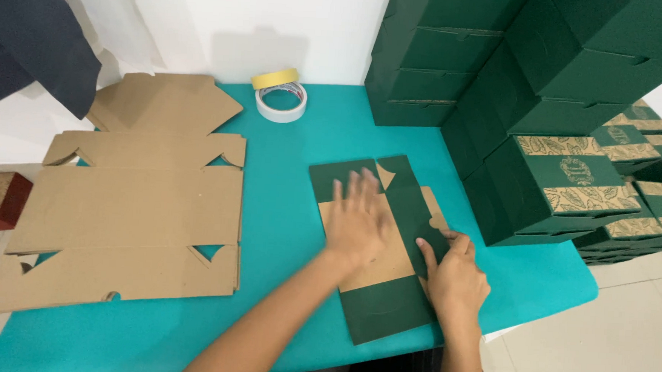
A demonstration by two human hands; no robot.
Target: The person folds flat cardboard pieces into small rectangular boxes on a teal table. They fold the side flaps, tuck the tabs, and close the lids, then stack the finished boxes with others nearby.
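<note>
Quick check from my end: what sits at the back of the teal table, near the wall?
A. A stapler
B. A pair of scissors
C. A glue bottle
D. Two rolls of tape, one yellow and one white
D: two rolls of tape, a yellow one leaning on a white one, lie on the teal table by the wall; no scissors, glue or stapler shows.

Flat cardboard sheets (125,220) lie left of the box blank (385,302), stacked boxes (517,90) right.

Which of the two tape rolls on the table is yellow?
The smaller yellow roll, leaning on the back of the bigger white roll, nearest the wall.
</note>
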